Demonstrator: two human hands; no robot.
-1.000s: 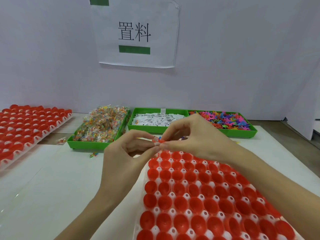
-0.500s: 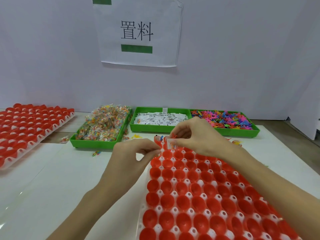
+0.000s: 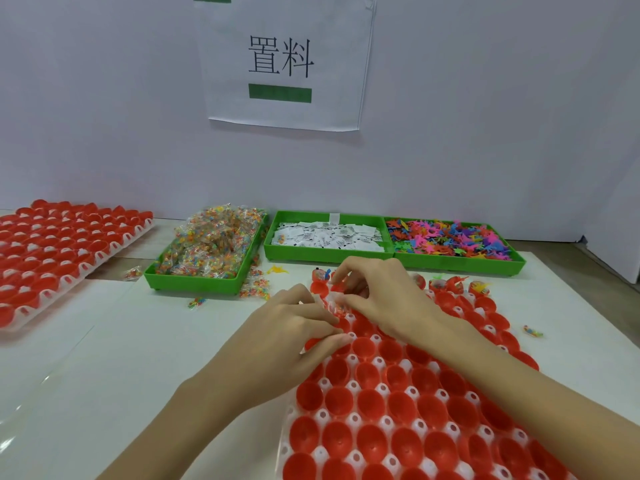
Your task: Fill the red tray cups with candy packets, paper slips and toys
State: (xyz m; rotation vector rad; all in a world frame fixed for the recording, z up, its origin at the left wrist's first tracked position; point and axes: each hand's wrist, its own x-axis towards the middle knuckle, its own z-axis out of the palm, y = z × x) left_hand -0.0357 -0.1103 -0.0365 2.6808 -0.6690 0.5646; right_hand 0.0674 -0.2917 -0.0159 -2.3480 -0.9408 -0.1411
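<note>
A tray of red cups [image 3: 398, 403] lies in front of me on the white table. Both hands work over its far left corner. My left hand [image 3: 291, 327] has its fingers curled and pinches at a clear candy packet [image 3: 334, 304] held between the two hands. My right hand [image 3: 384, 299] pinches the same packet from the right. Several cups in the far row [image 3: 450, 284] hold candy, slips and toys. Three green bins stand behind: candy packets [image 3: 207, 247], paper slips [image 3: 329, 235], colourful toys [image 3: 450, 239].
A second tray of red cups [image 3: 59, 251] lies at the far left. Loose candy packets [image 3: 256, 289] and a yellow toy [image 3: 277, 270] lie on the table before the bins; one more packet [image 3: 533, 330] lies right of the tray. A paper sign [image 3: 284, 60] hangs on the wall.
Both hands have come down and slightly nearer to me, onto the far left cups of the tray, still with the small packet between them.
</note>
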